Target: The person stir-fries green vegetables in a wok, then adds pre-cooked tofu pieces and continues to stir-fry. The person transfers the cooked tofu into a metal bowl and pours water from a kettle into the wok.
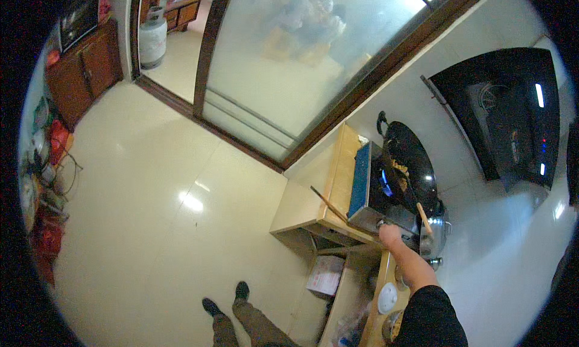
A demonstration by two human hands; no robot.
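My right hand (390,234) reaches to the front panel of the gas stove (368,216), its fingers closed around a control knob (381,223). My left hand is out of view. Behind the panel, a dark wok (414,143) sits tilted in the picture above a blue burner flame (386,184). Yellowish-brown food (400,167) lies in the wok. A utensil with a wooden handle (424,218) leans out over the wok's near rim; its working end is hard to make out. Beside it stands a shiny metal pot (433,238).
A wooden stick (329,205) juts past the counter edge (334,225). A white lid (387,298) and a bowl of food (392,326) are on the lower counter. A range hood (502,112) hangs over the stove. Further off are a sliding glass door (271,75) and a gas cylinder (153,41).
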